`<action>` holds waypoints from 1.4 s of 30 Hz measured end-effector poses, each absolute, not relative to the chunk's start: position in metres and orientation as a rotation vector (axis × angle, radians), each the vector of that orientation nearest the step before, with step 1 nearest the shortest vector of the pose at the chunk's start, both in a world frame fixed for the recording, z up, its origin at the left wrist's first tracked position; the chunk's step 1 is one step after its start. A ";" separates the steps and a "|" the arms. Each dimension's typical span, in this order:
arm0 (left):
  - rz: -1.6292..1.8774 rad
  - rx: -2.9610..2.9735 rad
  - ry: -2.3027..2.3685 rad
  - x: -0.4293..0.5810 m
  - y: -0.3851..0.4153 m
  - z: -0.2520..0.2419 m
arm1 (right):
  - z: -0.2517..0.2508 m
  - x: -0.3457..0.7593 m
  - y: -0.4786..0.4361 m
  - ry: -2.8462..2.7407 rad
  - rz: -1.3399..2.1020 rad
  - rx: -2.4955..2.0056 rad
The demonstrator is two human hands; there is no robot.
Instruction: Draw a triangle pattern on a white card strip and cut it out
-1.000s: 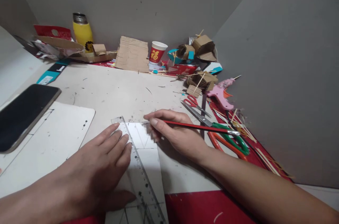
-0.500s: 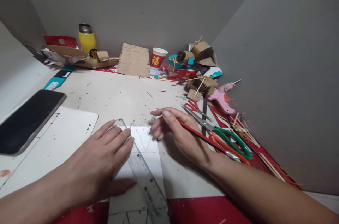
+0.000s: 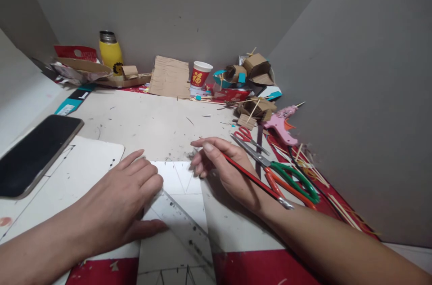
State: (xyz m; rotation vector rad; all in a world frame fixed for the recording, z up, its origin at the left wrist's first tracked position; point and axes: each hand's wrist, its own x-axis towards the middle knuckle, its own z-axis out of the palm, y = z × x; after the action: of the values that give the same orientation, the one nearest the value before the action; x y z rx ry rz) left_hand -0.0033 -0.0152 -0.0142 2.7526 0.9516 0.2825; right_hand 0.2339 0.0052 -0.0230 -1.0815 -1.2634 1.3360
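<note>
My left hand [image 3: 123, 199] lies over the upper end of a clear plastic ruler [image 3: 187, 220], fingers bent above it and thumb to the near side. The ruler slants across a white paper strip [image 3: 175, 247] that bears drawn lines and triangles. Between the fingers and thumb of my right hand [image 3: 224, 166] is a red and black pencil [image 3: 254, 178], its back end pointing toward my forearm. The pencil's tip is hard to make out behind the fingers. That hand rests by the strip's far right corner.
A phone [image 3: 37, 157] lies at left on a marked white sheet [image 3: 97, 159]. Large scissors [image 3: 293, 179], small red scissors [image 3: 245, 134] and a pink glue gun [image 3: 281, 127] lie at right. Behind stand a yellow bottle [image 3: 110, 55], a paper cup [image 3: 201, 73] and cardboard pieces [image 3: 170, 77].
The ruler has turned and slid down and left under my left hand, which has drawn slightly back with fingers more curled. My right hand with the pencil stays nearly in place.
</note>
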 end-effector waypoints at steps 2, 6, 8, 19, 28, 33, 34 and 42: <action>0.277 2.740 0.930 -0.005 -0.014 -0.013 | -0.022 0.235 0.005 -1.264 1.336 -1.090; 0.223 2.656 0.932 -0.006 -0.015 -0.011 | -0.022 0.236 0.006 -1.260 1.315 -1.091; 0.193 2.613 0.951 -0.006 -0.016 -0.011 | -0.022 0.236 0.007 -1.260 1.298 -1.084; 0.023 2.316 1.173 0.000 -0.027 -0.006 | -0.019 0.234 0.006 -1.306 1.265 -1.134; -0.238 2.248 1.377 0.011 -0.031 0.007 | -0.020 0.235 0.007 -1.299 1.282 -1.142; -0.086 2.188 1.362 0.006 -0.034 -0.002 | -0.021 0.235 0.007 -1.296 1.286 -1.151; -0.040 2.170 1.350 0.005 -0.035 -0.004 | -0.020 0.235 0.007 -1.297 1.286 -1.152; 0.300 1.668 1.090 -0.005 -0.033 0.002 | -0.019 0.235 0.009 -1.249 1.176 -1.137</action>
State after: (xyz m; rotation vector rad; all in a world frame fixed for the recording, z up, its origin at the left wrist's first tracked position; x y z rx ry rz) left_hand -0.0047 -0.0331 0.0019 1.6682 1.0904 0.2997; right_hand 0.2355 0.0088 -0.0192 -1.1370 -1.2485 1.1760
